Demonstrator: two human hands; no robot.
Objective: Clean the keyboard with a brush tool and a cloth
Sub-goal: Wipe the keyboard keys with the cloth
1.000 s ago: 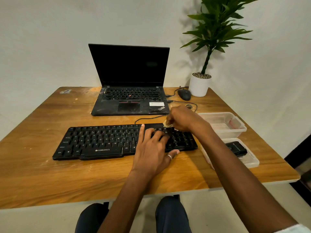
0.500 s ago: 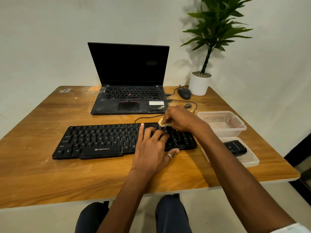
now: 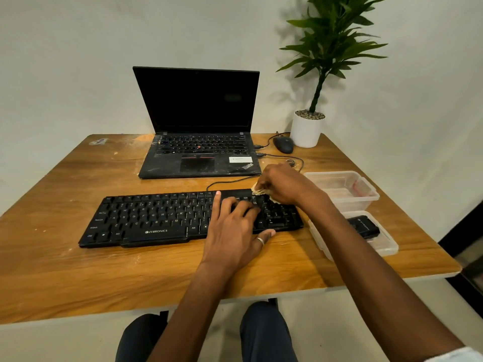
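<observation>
A black Zebronics keyboard lies across the middle of the wooden table. My left hand rests flat on the keyboard's right half, fingers spread over the keys and thumb at the front edge. My right hand grips a crumpled pale cloth and presses it on the keyboard's top right corner. Only a small edge of the cloth shows under the fingers. A black brush tool lies in a clear lid to the right of the keyboard.
An open black laptop stands behind the keyboard, with a mouse and a potted plant at the back right. A clear plastic tub sits right of my right hand. The keyboard's cable runs toward the laptop.
My right hand with the cloth has slid a little leftward along the keyboard's top edge. The left hand has stayed in place on the keys.
</observation>
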